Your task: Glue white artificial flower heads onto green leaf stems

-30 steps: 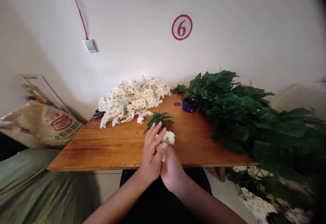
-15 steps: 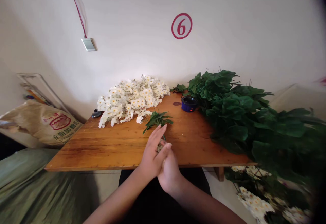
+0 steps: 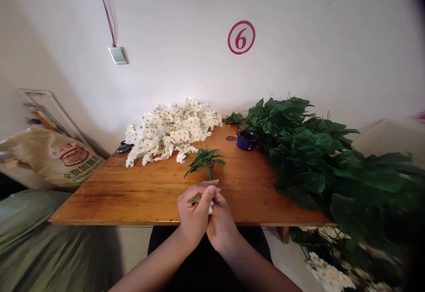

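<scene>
Both of my hands are closed together at the table's front edge. My left hand wraps round from the left, its thumb up against the fingers of my right hand. A small green leaf sprig sticks out beyond the fingers, its thin stems running down into the grip. Between the fingers shows a brownish bit that I cannot make out. A speck of white peeks out below the left thumb. The palms and the lower ends of the stems are hidden.
White artificial flowers lie heaped at the back left of the wooden table. A blue round pot with a red light stands before large green leaves on the right. A printed sack stands left, more flowers below right.
My hands have gone from nearly flat, pressed palms with outstretched fingers to a curled, clasped grip, drawn slightly lower. More of the sprig's stems shows. The view has shifted slightly.
</scene>
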Action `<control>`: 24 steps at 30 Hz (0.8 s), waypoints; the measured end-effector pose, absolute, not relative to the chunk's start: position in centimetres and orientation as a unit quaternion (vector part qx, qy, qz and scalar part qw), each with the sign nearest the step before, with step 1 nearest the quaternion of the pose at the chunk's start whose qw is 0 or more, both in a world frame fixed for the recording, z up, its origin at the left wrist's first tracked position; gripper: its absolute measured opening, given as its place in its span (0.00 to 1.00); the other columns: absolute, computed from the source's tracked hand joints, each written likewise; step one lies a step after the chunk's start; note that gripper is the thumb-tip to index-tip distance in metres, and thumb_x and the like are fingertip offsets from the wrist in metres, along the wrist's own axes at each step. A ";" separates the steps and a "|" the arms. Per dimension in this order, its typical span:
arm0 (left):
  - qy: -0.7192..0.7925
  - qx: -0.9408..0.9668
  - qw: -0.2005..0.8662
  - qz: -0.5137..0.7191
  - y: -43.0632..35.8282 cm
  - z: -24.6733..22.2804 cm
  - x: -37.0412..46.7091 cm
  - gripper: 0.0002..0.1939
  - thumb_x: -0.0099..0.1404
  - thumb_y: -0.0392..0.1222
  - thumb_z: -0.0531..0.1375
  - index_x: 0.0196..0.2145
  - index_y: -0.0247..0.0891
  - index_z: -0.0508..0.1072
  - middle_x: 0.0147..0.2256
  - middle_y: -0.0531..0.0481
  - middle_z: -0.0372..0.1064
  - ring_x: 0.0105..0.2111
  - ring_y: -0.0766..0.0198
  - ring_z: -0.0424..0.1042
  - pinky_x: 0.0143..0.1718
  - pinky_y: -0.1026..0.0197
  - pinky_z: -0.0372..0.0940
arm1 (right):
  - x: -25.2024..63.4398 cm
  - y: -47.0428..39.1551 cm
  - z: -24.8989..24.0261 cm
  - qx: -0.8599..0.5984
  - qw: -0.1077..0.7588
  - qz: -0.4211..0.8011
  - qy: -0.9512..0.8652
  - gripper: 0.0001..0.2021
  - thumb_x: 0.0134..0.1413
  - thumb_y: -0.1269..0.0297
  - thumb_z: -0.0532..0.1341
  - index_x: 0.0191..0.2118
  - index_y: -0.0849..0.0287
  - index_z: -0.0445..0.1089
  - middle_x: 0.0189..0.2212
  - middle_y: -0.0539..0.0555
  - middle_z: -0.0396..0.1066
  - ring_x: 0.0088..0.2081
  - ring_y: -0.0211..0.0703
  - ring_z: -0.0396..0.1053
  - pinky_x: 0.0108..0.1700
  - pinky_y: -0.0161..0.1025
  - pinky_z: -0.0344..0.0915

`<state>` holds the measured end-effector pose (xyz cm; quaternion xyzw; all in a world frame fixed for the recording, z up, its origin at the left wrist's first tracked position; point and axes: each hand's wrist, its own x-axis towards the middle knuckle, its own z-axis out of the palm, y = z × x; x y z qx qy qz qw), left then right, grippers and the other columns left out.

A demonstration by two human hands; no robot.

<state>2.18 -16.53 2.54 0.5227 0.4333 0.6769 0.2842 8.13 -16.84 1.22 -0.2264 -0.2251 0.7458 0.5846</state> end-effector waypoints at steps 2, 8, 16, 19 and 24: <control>0.412 0.548 0.261 0.680 -16.5 2.6 1.8 0.14 0.63 0.46 0.64 0.23 0.38 0.76 0.29 0.47 0.79 0.33 0.58 0.80 0.38 0.58 0.74 | 8.3 -17.4 1.3 -0.233 0.588 0.738 -0.235 0.06 0.42 0.64 0.73 0.28 0.56 0.76 0.25 0.49 0.73 0.30 0.39 0.70 0.38 0.37 0.68; 0.413 0.518 0.265 0.701 -15.4 3.7 1.3 0.07 0.67 0.43 0.62 0.36 0.38 0.77 0.24 0.53 0.76 0.24 0.65 0.77 0.28 0.64 0.73 | 8.7 -17.5 1.6 -0.173 0.613 0.726 -0.260 0.09 0.45 0.57 0.73 0.33 0.54 0.79 0.37 0.50 0.74 0.39 0.40 0.70 0.45 0.37 0.68; 0.296 0.655 0.244 0.651 -14.5 2.9 1.4 0.21 0.72 0.36 0.54 0.61 0.46 0.66 0.50 0.46 0.76 0.41 0.63 0.80 0.45 0.59 0.75 | 9.3 -14.8 1.4 -0.204 0.581 0.759 -0.209 0.11 0.42 0.63 0.75 0.34 0.54 0.78 0.29 0.47 0.73 0.30 0.34 0.68 0.36 0.32 0.66; 0.283 0.714 0.225 0.599 -13.5 3.0 0.7 0.24 0.75 0.40 0.50 0.66 0.46 0.58 0.51 0.45 0.75 0.50 0.58 0.76 0.61 0.45 0.63 | 9.7 -14.7 2.2 -0.206 0.560 0.774 -0.211 0.13 0.42 0.63 0.76 0.37 0.52 0.78 0.31 0.47 0.74 0.33 0.35 0.69 0.38 0.33 0.66; 0.335 0.714 0.186 0.586 -11.7 2.3 0.9 0.25 0.76 0.46 0.46 0.68 0.47 0.53 0.58 0.44 0.69 0.64 0.55 0.61 0.70 0.36 0.26 | 9.9 -13.9 2.1 -0.250 0.571 0.740 -0.254 0.07 0.47 0.61 0.73 0.32 0.56 0.80 0.28 0.49 0.72 0.31 0.35 0.67 0.35 0.33 0.64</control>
